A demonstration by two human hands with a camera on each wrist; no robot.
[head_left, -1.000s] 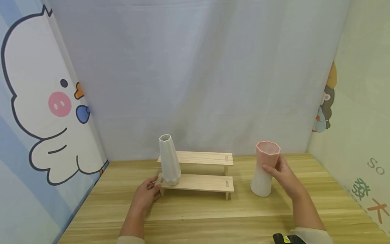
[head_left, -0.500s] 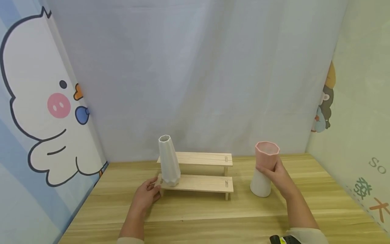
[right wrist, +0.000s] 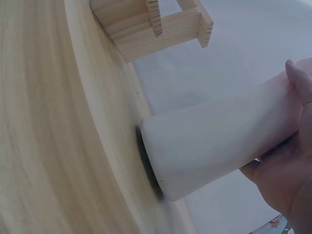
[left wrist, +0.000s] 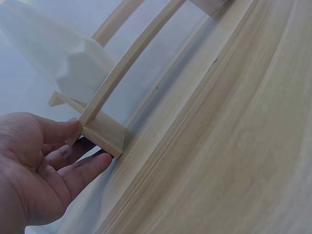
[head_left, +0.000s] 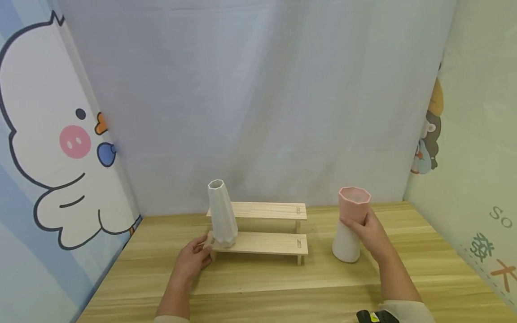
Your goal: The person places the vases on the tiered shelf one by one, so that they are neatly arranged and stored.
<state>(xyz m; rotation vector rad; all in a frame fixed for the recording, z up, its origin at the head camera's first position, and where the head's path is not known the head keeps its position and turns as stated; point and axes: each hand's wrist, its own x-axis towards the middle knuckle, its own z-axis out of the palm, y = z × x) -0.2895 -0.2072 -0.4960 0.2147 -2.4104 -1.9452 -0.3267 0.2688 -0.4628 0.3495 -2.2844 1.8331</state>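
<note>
A wooden table point(head_left: 282, 291) fills the lower frame; on it, center, a 2-tier wooden shelf point(head_left: 264, 242) carries 1 white vase point(head_left: 223, 216), lower tier, left end.

White vase point(head_left: 223, 215) blocks lower shelf point(head_left: 266, 243) at left, leaving right free.

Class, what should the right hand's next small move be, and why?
Probably shift the pink-and-white flared vase toward the pale wooden tiered stand: the right hand grips it, the lower step has bare space beside the white faceted vase, and the left hand holds the stand's end.
</note>
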